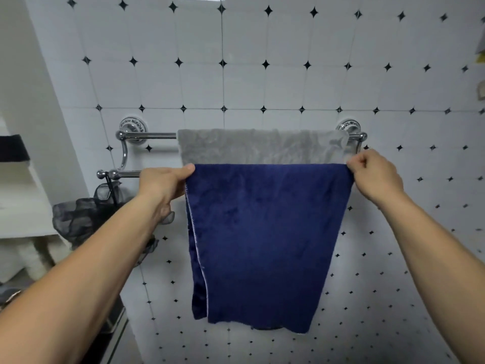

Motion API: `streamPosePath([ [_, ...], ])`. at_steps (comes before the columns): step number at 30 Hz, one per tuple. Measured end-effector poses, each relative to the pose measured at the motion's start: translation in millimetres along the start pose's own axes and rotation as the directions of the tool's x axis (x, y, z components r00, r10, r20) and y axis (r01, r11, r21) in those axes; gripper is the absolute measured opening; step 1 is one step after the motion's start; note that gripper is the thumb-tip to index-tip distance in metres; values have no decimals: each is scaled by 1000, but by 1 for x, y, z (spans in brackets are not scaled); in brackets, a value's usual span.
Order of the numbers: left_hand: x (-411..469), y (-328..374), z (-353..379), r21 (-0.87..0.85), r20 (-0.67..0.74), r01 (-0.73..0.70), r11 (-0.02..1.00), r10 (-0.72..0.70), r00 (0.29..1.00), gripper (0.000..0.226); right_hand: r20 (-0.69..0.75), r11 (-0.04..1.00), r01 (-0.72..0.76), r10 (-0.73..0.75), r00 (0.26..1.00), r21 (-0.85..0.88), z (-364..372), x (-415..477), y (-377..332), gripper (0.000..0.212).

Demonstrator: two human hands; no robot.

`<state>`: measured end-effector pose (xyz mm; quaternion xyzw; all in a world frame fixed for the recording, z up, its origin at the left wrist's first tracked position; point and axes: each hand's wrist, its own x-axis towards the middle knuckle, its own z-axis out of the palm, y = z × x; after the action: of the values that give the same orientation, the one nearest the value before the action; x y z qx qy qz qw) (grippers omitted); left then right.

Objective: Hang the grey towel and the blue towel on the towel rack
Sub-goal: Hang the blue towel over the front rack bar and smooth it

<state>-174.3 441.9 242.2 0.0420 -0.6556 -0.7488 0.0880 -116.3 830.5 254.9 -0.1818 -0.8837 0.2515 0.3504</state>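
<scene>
White-tiled wall (262, 74) carries towel rack (147, 135); hands' grip pinches blue towel (265, 240).

Arms: bare to the frame edge, no sleeves.
Left hand (164, 183): no rings seen.
Right hand (375, 174): no rings seen.

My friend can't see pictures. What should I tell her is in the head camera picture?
Two bare hands hold the top corners of a blue towel at the lower bar of a chrome towel rack, the left hand on one corner and the right hand on the other. A grey towel already hangs over the upper bar, against a white tiled wall with small black diamonds.
</scene>
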Motion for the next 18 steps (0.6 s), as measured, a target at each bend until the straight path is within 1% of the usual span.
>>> streamPosePath([
  [1,-2,-4,0,39,22,-20,999,19,1000,16,-29,996,-49,52,998,79,3,-6,7,23],
  [2,-3,-7,0,88,32,-31,996,29,999,16,-9,980,-95,98,995,173,7,-12,14,22],
  [3,-4,-10,-1,140,24,-40,989,37,999,16,70,946,-144,129,989,292,15,-20,20,17],
  [4,-4,-11,-1,178,4,-53,983,53,999,14,196,883,-217,146,970,416,23,-29,25,7],
  [5,-3,-12,-1,205,-14,-70,976,75,997,15,317,809,-296,144,938,508,29,-38,26,6],
  [6,-2,-11,-1,232,-25,-93,968,102,994,15,402,750,-354,128,907,559,33,-43,28,14],
  [8,1,-8,-3,324,-52,-157,933,183,982,21,473,705,-405,111,874,583,36,-46,34,23],
  [9,3,-5,-4,407,-65,-199,891,245,967,26,487,702,-411,104,867,582,34,-46,38,23],
  [10,5,0,-6,511,-75,-228,829,307,949,29,497,699,-416,100,862,581,33,-44,43,21],
  [12,8,11,-8,699,-101,-233,676,416,904,38,516,694,-425,89,852,582,29,-45,49,20],
  [14,8,17,-3,803,-107,-231,549,514,851,41,520,681,-430,83,850,593,28,-48,50,22],
  [15,8,18,1,824,-100,-232,517,535,839,41,512,674,-427,84,855,603,28,-50,49,24],
  [16,6,18,3,831,-93,-234,505,541,836,41,503,671,-421,82,860,610,29,-51,47,25],
  [18,2,13,5,817,-98,-246,522,546,832,42,495,686,-399,64,866,608,28,-51,43,21],
])
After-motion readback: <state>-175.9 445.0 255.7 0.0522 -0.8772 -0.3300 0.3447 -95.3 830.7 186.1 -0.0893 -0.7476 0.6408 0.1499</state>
